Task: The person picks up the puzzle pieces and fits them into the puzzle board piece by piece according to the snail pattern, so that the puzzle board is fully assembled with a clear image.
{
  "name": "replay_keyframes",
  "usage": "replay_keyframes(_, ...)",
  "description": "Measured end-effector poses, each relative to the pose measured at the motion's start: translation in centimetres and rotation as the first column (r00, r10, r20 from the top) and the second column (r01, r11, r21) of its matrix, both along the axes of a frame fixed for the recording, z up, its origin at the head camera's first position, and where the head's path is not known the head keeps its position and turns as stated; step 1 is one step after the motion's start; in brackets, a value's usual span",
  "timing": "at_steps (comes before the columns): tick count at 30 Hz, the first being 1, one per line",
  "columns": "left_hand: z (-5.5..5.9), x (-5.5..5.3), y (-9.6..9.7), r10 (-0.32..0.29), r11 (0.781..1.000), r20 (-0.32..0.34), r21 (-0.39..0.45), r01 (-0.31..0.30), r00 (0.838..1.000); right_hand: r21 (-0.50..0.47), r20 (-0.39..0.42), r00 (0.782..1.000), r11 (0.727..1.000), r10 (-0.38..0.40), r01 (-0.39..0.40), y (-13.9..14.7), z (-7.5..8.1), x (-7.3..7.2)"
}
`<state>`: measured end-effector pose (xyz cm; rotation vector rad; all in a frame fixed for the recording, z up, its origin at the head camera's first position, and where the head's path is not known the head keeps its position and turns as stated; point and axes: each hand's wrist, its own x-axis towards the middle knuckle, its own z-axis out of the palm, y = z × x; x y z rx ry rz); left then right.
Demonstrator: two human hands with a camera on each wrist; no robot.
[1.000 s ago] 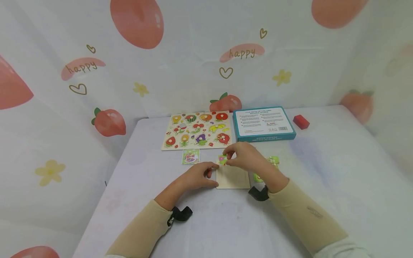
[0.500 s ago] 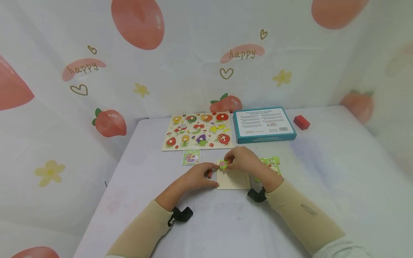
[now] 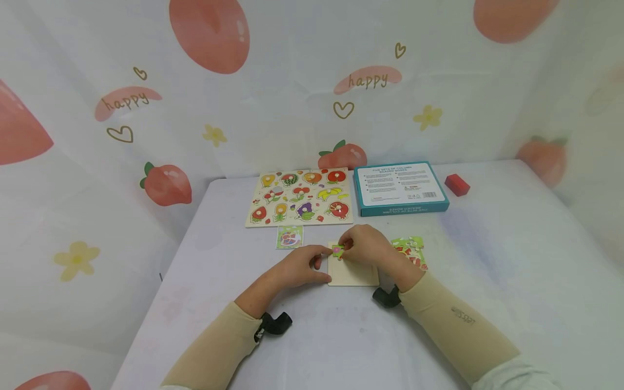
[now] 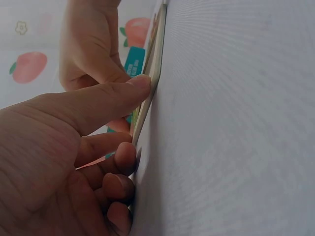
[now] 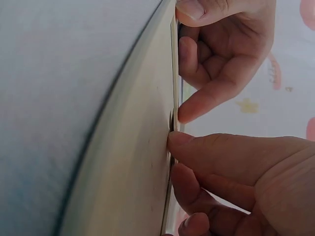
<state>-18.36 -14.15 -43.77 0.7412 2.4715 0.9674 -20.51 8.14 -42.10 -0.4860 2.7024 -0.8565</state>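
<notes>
A square wooden puzzle board [image 3: 352,275] lies bare on the table, with a raised border along its edges. My left hand [image 3: 303,266] grips its left edge, the thumb near the front corner and the index finger near the back one. In the left wrist view the thumb presses the board's edge [image 4: 153,81], with the other fingers curled beside it. Between thumb and fingers, my right hand [image 3: 366,248] pinches a small green puzzle piece [image 3: 337,251] with a pink flower at the board's back left corner. Loose puzzle pieces [image 3: 413,250] lie right of the board, partly behind the right forearm.
A small printed picture card [image 3: 290,238] lies left of the board. Behind stand a fruit peg puzzle [image 3: 250,222] and a flat teal box [image 3: 402,210]. A red block [image 3: 457,185] sits at the back right, near a printed cloth backdrop [image 3: 273,119].
My right hand has come down and slightly toward me, bringing the green puzzle piece onto the board's back left corner. The left hand keeps its hold on the edge.
</notes>
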Motion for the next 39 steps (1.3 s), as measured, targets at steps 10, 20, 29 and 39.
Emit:
replay_keyframes(10, 0.1, -0.1, 0.2, 0.006, 1.000, 0.005, -0.017, -0.005, 1.000, 0.075, -0.029, 0.999, 0.997, 0.016, -0.014, -0.3, -0.3, 0.1)
replay_keyframes(20, 0.1, -0.3, 0.2, 0.011, 1.000, 0.008, -0.024, -0.011, 1.000, 0.065, 0.003, 1.000, 0.998, 0.015, -0.016, -0.3, 0.0, 0.2)
replay_keyframes(29, 0.1, -0.2, 0.0, -0.010, 1.000, 0.006, -0.008, 0.010, 1.000, 0.058, -0.041, 0.999, 0.998, 0.004, -0.001, -0.4, 0.1, 0.3)
replay_keyframes(39, 0.1, -0.1, 0.1, -0.010, 1.000, 0.001, -0.021, 0.010, 1.000, 0.012, -0.095, 0.995, 1.000, -0.018, 0.019, 0.5, 3.4, 1.1)
